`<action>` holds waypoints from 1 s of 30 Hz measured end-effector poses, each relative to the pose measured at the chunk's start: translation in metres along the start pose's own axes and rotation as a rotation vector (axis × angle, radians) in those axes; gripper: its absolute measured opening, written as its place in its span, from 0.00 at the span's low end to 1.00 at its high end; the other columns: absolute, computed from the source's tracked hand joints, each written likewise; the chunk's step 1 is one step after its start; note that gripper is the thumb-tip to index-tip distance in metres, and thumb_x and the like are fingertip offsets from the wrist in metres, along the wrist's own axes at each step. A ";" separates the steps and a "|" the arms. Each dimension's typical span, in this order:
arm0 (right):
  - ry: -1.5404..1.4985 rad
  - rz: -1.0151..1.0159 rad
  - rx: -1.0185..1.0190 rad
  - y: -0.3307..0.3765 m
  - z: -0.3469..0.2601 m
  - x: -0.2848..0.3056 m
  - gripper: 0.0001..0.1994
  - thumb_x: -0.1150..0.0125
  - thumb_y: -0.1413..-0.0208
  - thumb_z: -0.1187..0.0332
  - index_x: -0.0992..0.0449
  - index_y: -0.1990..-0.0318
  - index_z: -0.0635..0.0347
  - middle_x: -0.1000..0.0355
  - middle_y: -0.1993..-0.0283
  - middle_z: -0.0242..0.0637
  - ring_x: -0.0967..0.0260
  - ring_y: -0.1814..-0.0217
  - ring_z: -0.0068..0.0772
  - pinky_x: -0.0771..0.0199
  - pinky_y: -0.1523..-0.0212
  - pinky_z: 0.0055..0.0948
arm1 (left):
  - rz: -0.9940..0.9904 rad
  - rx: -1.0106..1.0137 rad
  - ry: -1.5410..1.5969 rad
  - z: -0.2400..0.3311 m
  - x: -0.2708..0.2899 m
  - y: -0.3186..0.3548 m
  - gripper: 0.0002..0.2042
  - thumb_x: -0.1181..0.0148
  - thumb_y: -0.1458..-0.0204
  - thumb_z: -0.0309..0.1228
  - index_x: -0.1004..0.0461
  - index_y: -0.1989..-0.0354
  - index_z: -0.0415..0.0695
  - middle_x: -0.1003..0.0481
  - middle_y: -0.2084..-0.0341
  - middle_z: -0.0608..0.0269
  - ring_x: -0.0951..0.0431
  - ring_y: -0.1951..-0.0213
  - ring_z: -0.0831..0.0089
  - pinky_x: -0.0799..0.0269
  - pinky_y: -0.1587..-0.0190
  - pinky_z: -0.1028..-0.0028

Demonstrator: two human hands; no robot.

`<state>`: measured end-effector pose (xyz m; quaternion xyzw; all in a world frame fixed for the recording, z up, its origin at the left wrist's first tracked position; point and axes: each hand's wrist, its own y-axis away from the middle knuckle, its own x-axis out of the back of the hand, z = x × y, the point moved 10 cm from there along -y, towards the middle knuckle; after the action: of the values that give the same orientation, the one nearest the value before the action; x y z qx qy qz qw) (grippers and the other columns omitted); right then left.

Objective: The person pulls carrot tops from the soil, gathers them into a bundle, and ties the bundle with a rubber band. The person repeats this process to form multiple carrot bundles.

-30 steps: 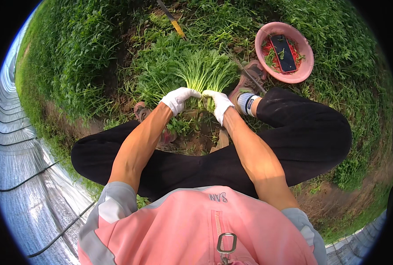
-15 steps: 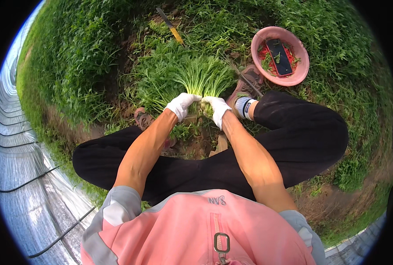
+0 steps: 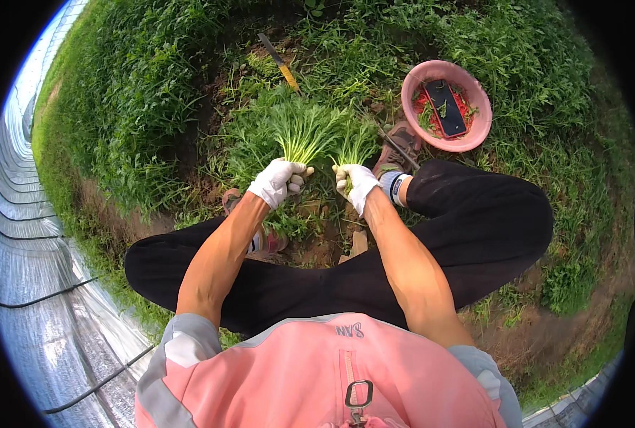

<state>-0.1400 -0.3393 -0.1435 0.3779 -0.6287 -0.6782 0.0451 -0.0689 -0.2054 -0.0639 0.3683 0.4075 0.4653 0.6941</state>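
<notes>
Now we crouch over the bed of leafy greens with both hands in white work gloves. Our left hand (image 3: 277,182) is clenched around the stems of a large bunch of greens (image 3: 300,132), fingers curled together over the base. That bunch runs lengthwise away from us, its cut ends in the fist and its feathery tops fanning up toward the far side of the bed. Our right hand (image 3: 355,184) is closed on a smaller bunch of greens (image 3: 354,146), fingers wrapped tight at the stem end; this one also points away from us, nearly parallel to the first and just beside it. The two fists sit near each other but apart, above bare soil (image 3: 324,246) between our black trouser legs (image 3: 474,228).

Beyond the bunches a yellow-handled knife (image 3: 280,64) lies on the ground, its long axis slanting up to the left. To the right, on the grass, stands a pink basin (image 3: 412,107) holding a dark flat phone (image 3: 445,107) on red bits and some leaves. A shoe (image 3: 396,143) shows just beside the right wrist.
</notes>
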 end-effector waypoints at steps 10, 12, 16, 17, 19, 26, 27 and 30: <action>0.784 0.055 0.574 0.121 -0.152 -0.074 0.08 0.42 0.37 0.64 0.28 0.60 0.59 0.30 0.74 0.31 0.43 0.83 0.15 0.48 0.85 0.21 | -0.202 -0.381 0.136 0.105 0.034 0.107 0.06 0.44 0.37 0.32 0.35 0.59 0.47 0.32 0.75 0.69 0.46 0.83 0.87 0.54 0.83 0.83; 0.859 -0.046 0.611 0.132 -0.170 -0.087 0.08 0.42 0.37 0.62 0.29 0.58 0.55 0.30 0.74 0.29 0.44 0.85 0.13 0.50 0.87 0.19 | -0.174 -0.353 0.033 0.112 0.023 0.116 0.06 0.44 0.37 0.32 0.35 0.58 0.49 0.32 0.74 0.69 0.47 0.84 0.87 0.55 0.84 0.83; 0.873 -0.067 0.559 0.143 -0.198 -0.102 0.05 0.42 0.37 0.65 0.31 0.60 0.53 0.29 0.71 0.30 0.45 0.84 0.12 0.52 0.87 0.16 | -0.155 -0.517 0.027 0.149 0.030 0.121 0.07 0.42 0.38 0.33 0.35 0.61 0.49 0.31 0.75 0.70 0.46 0.84 0.88 0.54 0.84 0.83; 1.377 0.231 0.476 0.137 -0.200 -0.091 0.05 0.42 0.38 0.66 0.31 0.59 0.54 0.28 0.71 0.30 0.46 0.84 0.12 0.53 0.87 0.16 | -0.163 -0.388 -0.128 0.132 0.021 0.114 0.08 0.41 0.39 0.34 0.36 0.61 0.48 0.31 0.75 0.70 0.46 0.84 0.87 0.54 0.84 0.83; 0.824 -0.211 0.566 0.146 -0.213 -0.102 0.06 0.40 0.40 0.67 0.29 0.62 0.58 0.29 0.71 0.30 0.44 0.82 0.12 0.50 0.85 0.18 | -0.248 -0.489 0.007 0.154 0.015 0.120 0.09 0.41 0.39 0.34 0.36 0.60 0.48 0.31 0.75 0.70 0.46 0.84 0.87 0.54 0.84 0.82; 0.403 -0.430 0.585 0.159 -0.230 -0.115 0.05 0.43 0.39 0.69 0.29 0.59 0.57 0.30 0.74 0.27 0.50 0.85 0.12 0.54 0.85 0.17 | -0.282 -0.533 0.057 0.167 0.015 0.099 0.10 0.42 0.38 0.37 0.34 0.66 0.46 0.32 0.75 0.72 0.46 0.83 0.87 0.53 0.82 0.83; 0.415 -0.418 0.464 0.140 -0.231 -0.100 0.05 0.43 0.39 0.70 0.29 0.58 0.56 0.29 0.75 0.27 0.47 0.84 0.12 0.53 0.85 0.16 | -0.317 -0.511 0.101 0.171 0.012 0.084 0.10 0.42 0.38 0.37 0.33 0.65 0.46 0.32 0.76 0.72 0.46 0.83 0.87 0.53 0.82 0.83; 1.116 0.017 0.547 0.126 -0.230 -0.089 0.07 0.37 0.42 0.67 0.27 0.59 0.55 0.27 0.75 0.28 0.45 0.85 0.13 0.53 0.86 0.19 | -0.299 -0.441 -0.072 0.152 0.010 0.084 0.06 0.45 0.36 0.34 0.33 0.63 0.47 0.32 0.74 0.71 0.46 0.82 0.87 0.52 0.83 0.83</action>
<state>0.0019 -0.5063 0.0265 0.6684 -0.6642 -0.1924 0.2740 0.0426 -0.1916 0.0689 0.1604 0.3213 0.4219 0.8325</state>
